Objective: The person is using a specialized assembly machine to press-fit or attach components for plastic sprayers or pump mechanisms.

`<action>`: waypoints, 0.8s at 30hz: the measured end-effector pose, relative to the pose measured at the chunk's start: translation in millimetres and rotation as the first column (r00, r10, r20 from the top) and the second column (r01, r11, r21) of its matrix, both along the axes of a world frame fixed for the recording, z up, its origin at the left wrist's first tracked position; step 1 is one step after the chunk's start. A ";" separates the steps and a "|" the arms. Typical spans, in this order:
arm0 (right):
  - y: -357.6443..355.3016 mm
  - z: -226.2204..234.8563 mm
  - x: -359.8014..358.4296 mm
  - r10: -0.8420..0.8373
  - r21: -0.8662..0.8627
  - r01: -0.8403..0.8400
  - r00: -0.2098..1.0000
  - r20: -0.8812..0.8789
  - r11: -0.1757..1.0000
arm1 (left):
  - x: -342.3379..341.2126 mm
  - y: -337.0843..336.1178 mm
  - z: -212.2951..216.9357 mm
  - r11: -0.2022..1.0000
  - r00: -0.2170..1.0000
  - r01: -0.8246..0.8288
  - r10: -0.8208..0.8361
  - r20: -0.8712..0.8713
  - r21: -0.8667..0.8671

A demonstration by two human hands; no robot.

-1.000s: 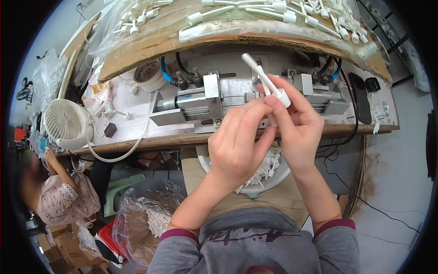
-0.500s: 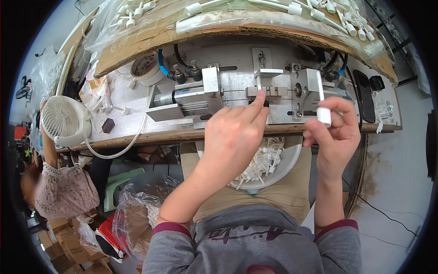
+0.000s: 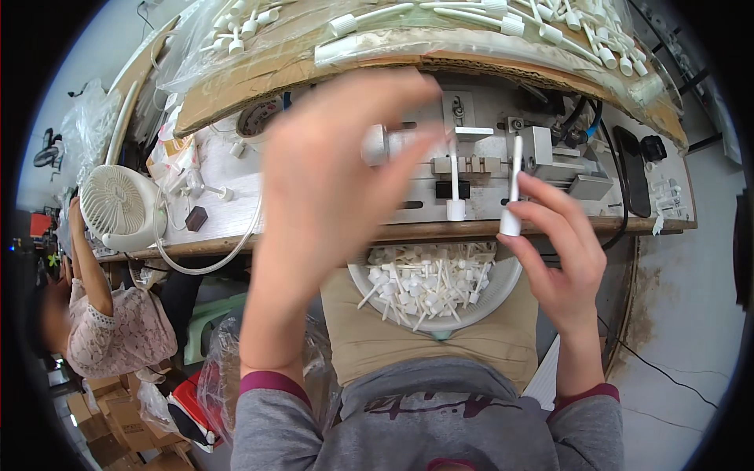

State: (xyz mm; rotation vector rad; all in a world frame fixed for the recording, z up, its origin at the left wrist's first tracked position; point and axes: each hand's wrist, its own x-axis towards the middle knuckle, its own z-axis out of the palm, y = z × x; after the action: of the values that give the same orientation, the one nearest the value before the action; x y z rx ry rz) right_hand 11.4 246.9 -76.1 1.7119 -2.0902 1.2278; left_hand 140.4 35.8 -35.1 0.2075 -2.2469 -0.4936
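My right hand (image 3: 559, 259) pinches a white plastic stick (image 3: 514, 177) upright by its capped lower end, just in front of the metal fixture (image 3: 550, 149) on the bench. A second white stick (image 3: 454, 188) stands in the fixture's slot, to the left of it. My left hand (image 3: 338, 180) is raised and blurred in front of the fixture's left part, its fingers closed around a short white capped piece (image 3: 377, 144). A white bowl (image 3: 510, 282) full of several white sticks rests on my lap below both hands.
A cardboard shelf (image 3: 236, 86) above the bench carries several white sticks. A small white fan (image 3: 118, 206), a white hose (image 3: 212, 263) and a tape roll (image 3: 255, 119) sit at the left. Another person (image 3: 118, 334) sits at the far left. A plastic bag (image 3: 224, 369) hangs by my left knee.
My left hand has lifted off the fixture, up and to the left, with a white piece. My right hand moved in toward the fixture and now holds its stick upright.
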 end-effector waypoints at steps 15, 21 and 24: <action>-39.8 -13.2 9.4 0.103 0.312 0.003 0.942 -0.321 0.950 | -25.2 -60.5 50.9 0.956 0.914 -0.269 0.215 0.345 0.118; -40.4 -0.6 -5.6 0.162 0.280 -0.109 0.972 -0.173 0.954 | -3.4 -5.2 48.6 0.960 0.989 -0.073 0.034 0.147 0.271; -51.6 21.0 -21.0 0.084 0.003 -0.084 0.995 -0.062 0.996 | 12.4 -5.2 12.1 0.982 0.993 0.097 -0.107 0.053 0.162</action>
State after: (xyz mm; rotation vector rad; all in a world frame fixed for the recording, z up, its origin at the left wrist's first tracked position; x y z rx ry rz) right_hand -9.6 195.2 -55.1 1.8316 -2.0026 1.1802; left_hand 152.8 30.7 -23.1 0.1919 -2.2874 -0.7318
